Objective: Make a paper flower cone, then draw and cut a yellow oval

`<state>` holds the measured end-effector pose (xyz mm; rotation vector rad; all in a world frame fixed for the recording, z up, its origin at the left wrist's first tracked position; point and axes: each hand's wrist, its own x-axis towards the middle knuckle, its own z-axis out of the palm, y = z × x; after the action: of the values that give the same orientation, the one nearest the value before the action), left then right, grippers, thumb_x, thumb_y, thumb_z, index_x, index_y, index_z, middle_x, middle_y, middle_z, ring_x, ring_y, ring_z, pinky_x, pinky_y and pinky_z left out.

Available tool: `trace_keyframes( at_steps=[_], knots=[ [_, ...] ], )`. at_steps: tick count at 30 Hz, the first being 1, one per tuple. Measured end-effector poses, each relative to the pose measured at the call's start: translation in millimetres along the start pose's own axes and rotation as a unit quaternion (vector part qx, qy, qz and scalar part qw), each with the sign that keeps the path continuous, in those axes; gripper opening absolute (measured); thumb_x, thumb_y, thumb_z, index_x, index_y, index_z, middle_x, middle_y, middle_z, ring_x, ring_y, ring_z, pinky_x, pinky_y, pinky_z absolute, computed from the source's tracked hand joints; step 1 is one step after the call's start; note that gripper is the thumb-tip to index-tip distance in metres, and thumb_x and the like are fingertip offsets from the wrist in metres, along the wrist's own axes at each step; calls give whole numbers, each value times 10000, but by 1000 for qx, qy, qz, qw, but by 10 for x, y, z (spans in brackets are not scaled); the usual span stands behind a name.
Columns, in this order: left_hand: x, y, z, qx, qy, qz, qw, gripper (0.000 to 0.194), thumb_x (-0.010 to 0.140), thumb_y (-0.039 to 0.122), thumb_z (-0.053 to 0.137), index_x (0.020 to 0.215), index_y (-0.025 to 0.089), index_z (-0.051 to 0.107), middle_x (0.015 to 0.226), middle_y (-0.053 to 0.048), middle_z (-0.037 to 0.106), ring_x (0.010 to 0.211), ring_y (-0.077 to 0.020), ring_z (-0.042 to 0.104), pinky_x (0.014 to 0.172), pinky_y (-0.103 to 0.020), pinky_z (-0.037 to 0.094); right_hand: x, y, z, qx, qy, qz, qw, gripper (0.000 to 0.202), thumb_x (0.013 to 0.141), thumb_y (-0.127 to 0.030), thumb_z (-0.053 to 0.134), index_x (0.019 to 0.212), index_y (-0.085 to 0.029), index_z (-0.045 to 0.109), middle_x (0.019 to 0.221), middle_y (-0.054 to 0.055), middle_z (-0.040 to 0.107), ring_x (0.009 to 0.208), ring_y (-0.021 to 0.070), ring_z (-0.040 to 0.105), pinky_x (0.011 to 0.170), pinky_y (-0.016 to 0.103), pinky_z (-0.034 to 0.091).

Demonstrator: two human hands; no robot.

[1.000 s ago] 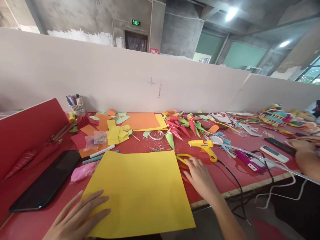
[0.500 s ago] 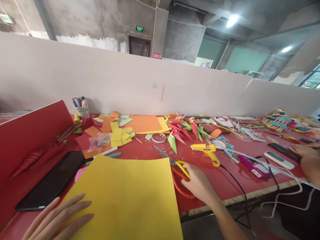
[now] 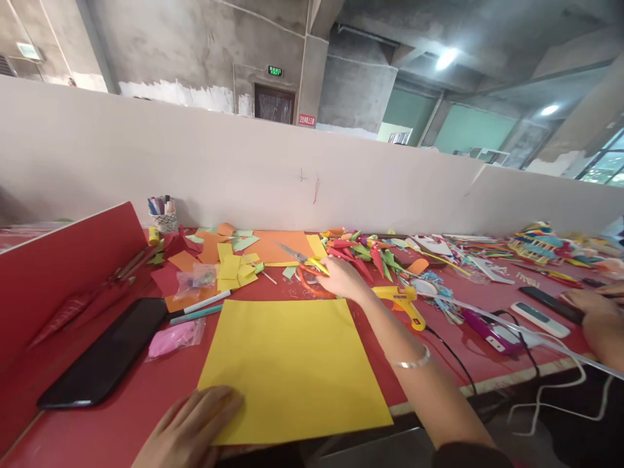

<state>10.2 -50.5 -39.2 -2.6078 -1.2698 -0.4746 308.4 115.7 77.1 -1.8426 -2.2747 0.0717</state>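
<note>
A yellow sheet of paper (image 3: 297,370) lies at the front edge of the red table. My left hand (image 3: 195,419) rests over its lower left corner, fingers lying on the paper and thumb hidden. Stretched out beyond the sheet, my right hand (image 3: 341,278) is closed on the handle of scissors (image 3: 312,265) with yellow and orange grips. The blades point to the far left, over an orange sheet (image 3: 277,244). A yellow glue gun (image 3: 400,303) lies to the right of my right forearm.
At left are a black phone (image 3: 104,354), a pink packet (image 3: 176,337) and markers (image 3: 197,312). Paper scraps (image 3: 234,268), folded paper cones (image 3: 355,253) and a pen cup (image 3: 164,213) stand further back. Another person's hand (image 3: 592,305) is at far right, near a purple device (image 3: 492,333).
My right hand has carried the scissors away from the sheet's right edge, further back and left. The yellow sheet has shifted right, uncovering the pink packet; my left hand moved right with it.
</note>
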Motion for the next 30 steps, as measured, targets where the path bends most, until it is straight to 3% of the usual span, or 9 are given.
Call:
trace_keyframes(
  at_steps=[3,6,11,16,20,26,30],
  knots=[
    [108,148,58,1,-18,-41,999,509,728,227,557,1210,365,469,1167,38,593,1003,-178,589,814,-259,510,488,-100,69,-18,-28,11,999,187,813,-239,516,946,-121,573,936,88,615,847,185,581,682,274,444],
    [186,223,79,30,-12,-54,998,449,792,317,498,1237,349,446,1205,23,567,1027,-183,578,829,-283,508,912,-180,165,-33,-51,33,998,275,852,-303,492,1071,-139,521,1062,71,552,909,171,559,767,362,472],
    [252,234,42,67,18,-26,997,481,799,408,484,1264,296,428,1237,14,536,1049,-185,566,813,-278,518,1268,-275,363,-32,-61,72,995,299,845,-290,508,1107,-146,504,1095,77,534,937,183,554,773,363,475],
    [243,190,51,66,40,-9,997,519,761,395,536,1260,294,434,1220,15,550,1024,-179,582,772,-261,532,1312,-219,661,-26,-17,89,996,301,855,-294,490,1115,-143,497,1107,78,530,934,182,552,778,381,474],
    [236,213,47,54,33,-18,998,518,752,348,544,1257,303,438,1225,21,544,1027,-171,580,791,-245,522,1352,-130,730,-16,9,69,997,300,854,-292,491,1113,-143,499,1110,82,528,935,181,552,780,377,474],
    [266,257,6,76,41,-17,996,490,743,364,550,1221,281,482,1208,20,560,1001,-181,594,752,-254,534,1266,-131,564,28,9,-48,998,275,859,-301,481,1079,-141,517,1081,72,545,911,171,558,770,373,473],
    [271,270,9,58,26,-39,997,460,764,393,535,1214,315,481,1193,29,576,1004,-184,588,763,-269,520,990,-244,616,66,-27,-137,988,198,871,-283,444,949,-172,588,909,22,622,802,123,579,698,239,441]
  ],
)
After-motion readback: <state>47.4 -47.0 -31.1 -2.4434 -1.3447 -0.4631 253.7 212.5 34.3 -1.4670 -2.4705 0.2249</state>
